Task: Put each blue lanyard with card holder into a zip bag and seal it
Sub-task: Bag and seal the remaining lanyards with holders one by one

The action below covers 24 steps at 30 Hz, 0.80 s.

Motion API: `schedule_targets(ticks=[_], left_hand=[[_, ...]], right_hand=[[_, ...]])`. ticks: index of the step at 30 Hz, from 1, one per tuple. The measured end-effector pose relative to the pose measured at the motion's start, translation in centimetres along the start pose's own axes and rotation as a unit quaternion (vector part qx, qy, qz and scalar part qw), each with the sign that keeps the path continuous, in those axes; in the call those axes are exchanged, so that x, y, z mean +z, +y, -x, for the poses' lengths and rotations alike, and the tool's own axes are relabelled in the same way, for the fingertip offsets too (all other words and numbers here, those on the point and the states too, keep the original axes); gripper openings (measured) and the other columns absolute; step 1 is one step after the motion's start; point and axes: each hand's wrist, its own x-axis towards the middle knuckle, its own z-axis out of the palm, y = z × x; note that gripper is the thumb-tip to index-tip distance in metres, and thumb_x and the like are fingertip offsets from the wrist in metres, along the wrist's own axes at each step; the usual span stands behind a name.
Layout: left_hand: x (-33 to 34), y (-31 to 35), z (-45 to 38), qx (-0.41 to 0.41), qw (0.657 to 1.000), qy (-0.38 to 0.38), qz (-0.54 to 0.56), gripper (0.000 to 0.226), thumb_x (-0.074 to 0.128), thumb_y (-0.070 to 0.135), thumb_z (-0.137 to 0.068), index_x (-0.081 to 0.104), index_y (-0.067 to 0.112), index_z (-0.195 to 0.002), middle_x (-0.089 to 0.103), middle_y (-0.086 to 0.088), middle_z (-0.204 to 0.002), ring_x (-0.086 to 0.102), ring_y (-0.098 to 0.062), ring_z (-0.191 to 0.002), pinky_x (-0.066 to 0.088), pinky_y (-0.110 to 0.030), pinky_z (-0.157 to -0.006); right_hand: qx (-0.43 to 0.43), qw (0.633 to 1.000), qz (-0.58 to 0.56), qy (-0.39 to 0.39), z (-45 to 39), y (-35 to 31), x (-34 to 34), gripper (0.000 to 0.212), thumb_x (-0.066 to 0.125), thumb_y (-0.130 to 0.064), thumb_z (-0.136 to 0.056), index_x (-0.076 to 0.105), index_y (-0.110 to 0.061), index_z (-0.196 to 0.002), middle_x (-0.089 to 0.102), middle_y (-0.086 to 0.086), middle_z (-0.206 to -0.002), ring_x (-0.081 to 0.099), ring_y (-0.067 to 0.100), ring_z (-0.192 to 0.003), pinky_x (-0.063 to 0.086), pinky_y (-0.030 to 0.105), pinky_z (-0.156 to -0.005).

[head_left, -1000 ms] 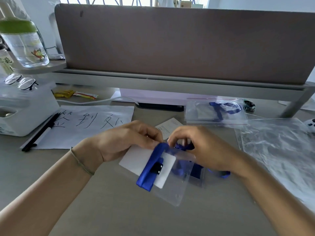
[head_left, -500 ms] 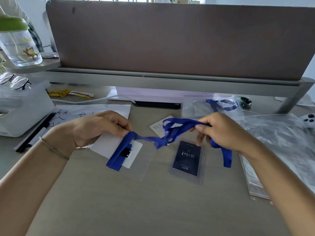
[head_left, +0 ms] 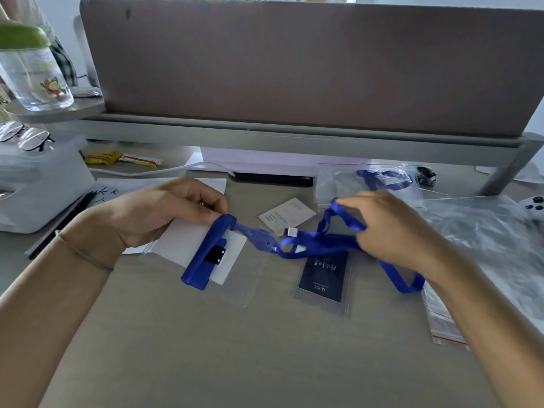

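Observation:
My left hand (head_left: 164,213) pinches the top of a clear zip bag (head_left: 243,287). The bag holds a white card and a folded piece of blue strap with a black clip. From the bag's mouth the blue lanyard (head_left: 318,245) stretches right to my right hand (head_left: 394,231), which grips a bunch of its loops; one loop hangs below the wrist. A clear card holder with a dark blue card (head_left: 322,278) lies flat on the desk under the strap. At the back, another zip bag (head_left: 353,184) has a blue lanyard inside.
Several empty zip bags (head_left: 485,245) lie in a pile at the right, beside a white controller (head_left: 532,206). A small printed card (head_left: 287,214) lies mid-desk. At the left are a white box (head_left: 38,184) with glasses on it, written paper and a pen. A desk divider (head_left: 294,69) closes off the back.
My hands have moved apart from the bag. The right hand has drawn the lanyard out to the right, and the card holder with the dark card now lies uncovered on the desk.

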Motion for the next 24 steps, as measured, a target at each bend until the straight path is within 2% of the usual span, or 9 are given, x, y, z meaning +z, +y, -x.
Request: schedule_targets(ticks=[2, 4, 6, 7, 9, 11, 17, 22, 24], left_hand=[[0.4, 0.0, -0.2, 0.007, 1.000, -0.011, 0.017, 0.025, 0.068, 0.029, -0.071, 0.067, 0.005, -0.079, 0.062, -0.015, -0.074, 0.061, -0.022, -0.060, 0.049, -0.027, -0.052], [0.9, -0.1, -0.5, 0.015, 0.999, -0.017, 0.032, 0.018, 0.068, 0.024, -0.074, 0.067, 0.006, -0.077, 0.061, -0.015, -0.072, 0.060, -0.021, -0.057, 0.047, -0.027, -0.051], [1.3, -0.2, -0.6, 0.021, 0.999, -0.016, 0.043, 0.011, 0.065, 0.017, -0.078, 0.065, 0.006, -0.075, 0.059, -0.014, -0.069, 0.058, -0.020, -0.054, 0.044, -0.026, -0.049], [1.4, -0.3, -0.7, 0.022, 0.999, -0.017, 0.045, 0.013, 0.065, 0.018, -0.079, 0.065, 0.006, -0.075, 0.059, -0.015, -0.069, 0.057, -0.021, -0.053, 0.043, -0.026, -0.048], [1.3, -0.3, -0.7, 0.018, 0.999, -0.026, 0.041, 0.021, 0.069, 0.025, -0.074, 0.065, 0.005, -0.077, 0.058, -0.017, -0.070, 0.057, -0.022, -0.054, 0.043, -0.026, -0.049], [1.0, -0.4, -0.6, 0.009, 0.999, -0.036, 0.032, 0.022, 0.069, 0.027, -0.071, 0.066, 0.006, -0.077, 0.059, -0.017, -0.072, 0.058, -0.023, -0.056, 0.044, -0.027, -0.050], [0.9, -0.4, -0.7, -0.017, 0.998, -0.063, -0.006, 0.030, 0.069, 0.031, -0.072, 0.067, 0.002, -0.081, 0.059, -0.025, -0.079, 0.057, -0.033, -0.062, 0.045, -0.030, -0.056], [1.1, -0.1, -0.4, -0.041, 0.993, -0.100, -0.054, 0.040, 0.071, 0.036, -0.073, 0.065, -0.002, -0.084, 0.065, -0.020, -0.078, 0.062, -0.030, -0.064, 0.048, -0.030, -0.056], [1.5, 0.1, -0.4, -0.036, 0.992, -0.102, -0.062, 0.040, 0.074, 0.039, -0.072, 0.068, 0.002, -0.084, 0.066, -0.015, -0.076, 0.063, -0.023, -0.062, 0.049, -0.028, -0.054]], right_hand=[[-0.053, 0.993, -0.106, 0.003, 0.5, -1.8, 0.0, 0.073, 0.062, 0.001, -0.080, 0.051, -0.031, -0.144, 0.053, -0.012, -0.142, 0.049, -0.002, -0.121, 0.040, 0.024, -0.103], [-0.106, 0.980, -0.168, -0.036, 0.9, -3.8, 1.0, 0.077, 0.070, -0.014, -0.086, 0.039, -0.042, -0.150, 0.049, -0.024, -0.143, 0.049, -0.022, -0.096, 0.042, 0.017, -0.097], [-0.126, 0.969, -0.187, -0.103, 1.2, -5.2, 2.8, 0.070, 0.071, -0.026, -0.089, 0.039, -0.047, -0.148, 0.058, -0.028, -0.132, 0.052, -0.020, -0.096, 0.039, 0.012, -0.090], [-0.134, 0.968, -0.179, -0.115, 1.1, -5.6, 3.8, 0.057, 0.069, -0.027, -0.090, 0.049, -0.044, -0.141, 0.066, -0.024, -0.120, 0.055, -0.015, -0.097, 0.041, 0.013, -0.088], [-0.142, 0.974, -0.153, -0.086, 0.8, -5.6, 4.9, 0.023, 0.067, -0.027, -0.092, 0.070, -0.036, -0.113, 0.072, -0.018, -0.095, 0.060, -0.006, -0.088, 0.047, 0.019, -0.083], [-0.142, 0.979, -0.134, -0.062, 0.5, -5.1, 5.1, 0.010, 0.067, -0.032, -0.091, 0.074, -0.032, -0.098, 0.067, -0.017, -0.088, 0.059, 0.000, -0.088, 0.051, 0.026, -0.081], [-0.189, 0.976, -0.086, -0.062, 0.6, -4.8, 5.9, 0.005, 0.066, -0.031, -0.092, 0.070, -0.032, -0.094, 0.059, -0.015, -0.094, 0.052, 0.003, -0.092, 0.042, 0.021, -0.077], [-0.093, 0.973, -0.210, -0.014, 0.3, -4.3, 4.3, 0.014, 0.059, -0.025, -0.094, 0.068, -0.023, -0.083, 0.066, -0.010, -0.074, 0.060, 0.005, -0.071, 0.050, 0.030, -0.069], [-0.071, 0.983, -0.171, 0.011, 0.0, -3.5, 3.9, 0.015, 0.057, -0.018, -0.091, 0.071, -0.024, -0.091, 0.069, -0.010, -0.081, 0.062, 0.007, -0.077, 0.053, 0.036, -0.075]])
